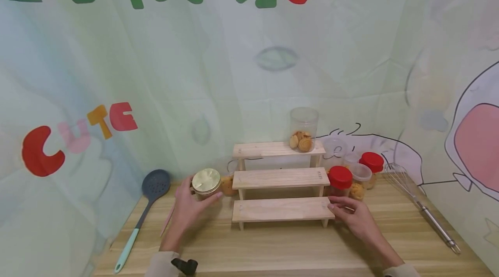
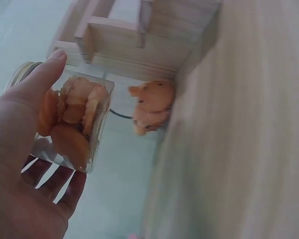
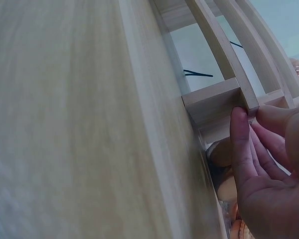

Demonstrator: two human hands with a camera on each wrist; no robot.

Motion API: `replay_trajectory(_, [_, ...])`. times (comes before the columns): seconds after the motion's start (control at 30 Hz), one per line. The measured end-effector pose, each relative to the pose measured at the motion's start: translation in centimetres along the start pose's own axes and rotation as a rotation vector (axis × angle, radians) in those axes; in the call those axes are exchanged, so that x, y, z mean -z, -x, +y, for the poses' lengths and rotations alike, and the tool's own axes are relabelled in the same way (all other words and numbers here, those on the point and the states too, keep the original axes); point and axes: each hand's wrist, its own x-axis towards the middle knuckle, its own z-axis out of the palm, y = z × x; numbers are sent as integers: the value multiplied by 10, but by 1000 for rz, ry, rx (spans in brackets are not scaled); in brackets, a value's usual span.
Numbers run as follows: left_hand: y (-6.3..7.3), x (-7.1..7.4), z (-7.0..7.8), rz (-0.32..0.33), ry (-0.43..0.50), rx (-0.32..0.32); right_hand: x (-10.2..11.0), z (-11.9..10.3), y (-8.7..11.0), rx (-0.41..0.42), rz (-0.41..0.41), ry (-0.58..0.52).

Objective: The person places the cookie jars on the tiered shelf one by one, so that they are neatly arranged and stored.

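My left hand grips a clear jar with a gold lid. In the left wrist view, cookies show through its wall, and its base is held off the wooden table. To its right stands a three-tier wooden step shelf. My right hand pinches the right end of the lowest tier between thumb and forefinger. On the top tier, near its right end, sits a clear jar with a few cookies at the bottom and no lid visible.
Behind the held jar stands another cookie container. Right of the shelf cluster a red-lidded jar, a second red-lidded jar and a clear-lidded jar. A slotted turner lies far left, a whisk far right.
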Motion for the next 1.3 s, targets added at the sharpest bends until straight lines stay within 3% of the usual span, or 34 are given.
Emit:
replay_trajectory(0.33, [-7, 12, 30, 106, 23, -104, 1, -2, 0, 15, 3, 9])
replay_trajectory(0.6, [-18, 6, 62, 170, 68, -200, 1, -2, 1, 22, -5, 3])
replay_trajectory(0.8, [-29, -8, 88, 187, 179, -249, 1, -2, 1, 8, 5, 22])
replay_trajectory(1.03, [-46, -36, 110, 191, 263, -280, 0, 0, 0, -26, 18, 38])
replay_trajectory(1.3, [-57, -68, 137, 155, 304, -236, 0, -1, 0, -32, 12, 36])
